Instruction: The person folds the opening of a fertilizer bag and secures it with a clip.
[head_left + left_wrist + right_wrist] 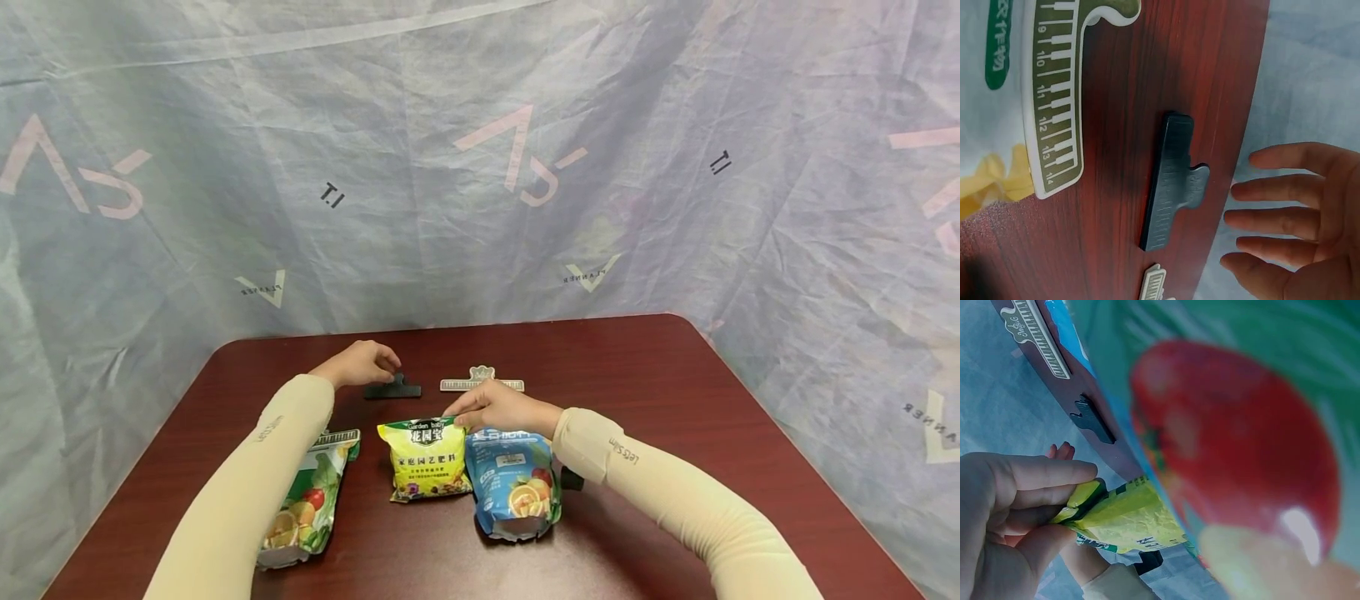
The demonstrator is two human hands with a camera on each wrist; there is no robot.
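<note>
My left hand [358, 364] is beside a black bag clip [393, 389] near the table's back. Its fingers are spread and hold nothing in the left wrist view, where the black clip lies apart from them. With my right hand [506, 406] I pinch the folded top of a yellow fertilizer bag [427, 462], as the right wrist view [1135, 519] also shows. The bag stands upright in the middle of the table. Just right of it a blue fertilizer bag [513, 483] printed with fruit sits partly under my right wrist.
A green fruit-printed bag [307, 500], its top in a pale ruler-marked clip [1057, 112], stands at left behind my left sleeve. Another pale clip [468, 384] lies at the back. A black clip end [572, 479] shows right of the blue bag. A grey cloth [450, 208] hangs behind the table.
</note>
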